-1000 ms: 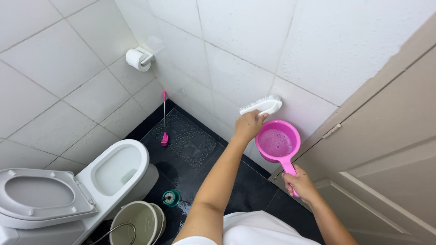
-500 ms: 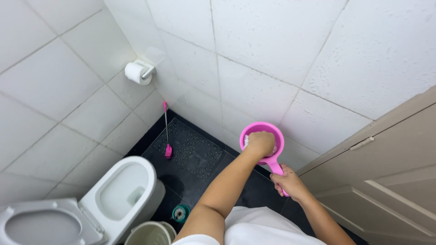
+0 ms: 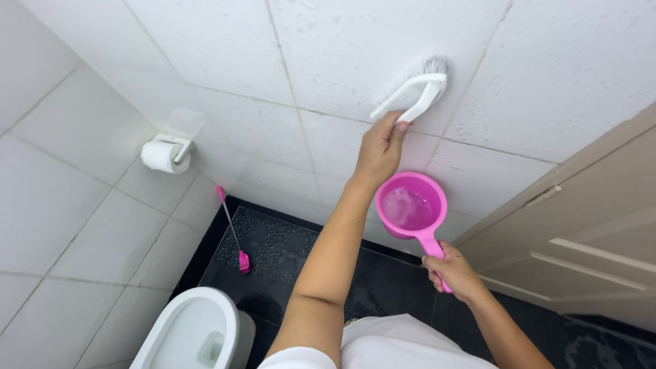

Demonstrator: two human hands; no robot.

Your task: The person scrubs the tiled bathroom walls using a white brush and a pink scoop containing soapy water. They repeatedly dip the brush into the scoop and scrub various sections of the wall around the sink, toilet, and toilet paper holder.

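Observation:
My left hand (image 3: 380,149) is raised and grips the handle of a white scrub brush (image 3: 413,89), whose bristles press against the white wall tiles (image 3: 342,48). Lower and to the right, my right hand (image 3: 452,272) holds the handle of a pink plastic dipper (image 3: 411,207). The dipper is held level under the brush and has soapy water in it.
A toilet paper roll (image 3: 158,155) hangs on the left wall. A pink toilet brush (image 3: 234,231) leans in the corner on the dark floor (image 3: 273,253). The white toilet bowl (image 3: 195,331) is at bottom left. A beige door (image 3: 581,232) stands at right.
My left hand has lifted the brush out of the dipper and up onto the wall tiles. The view has tilted up, so the toilet seat and bucket have left the picture.

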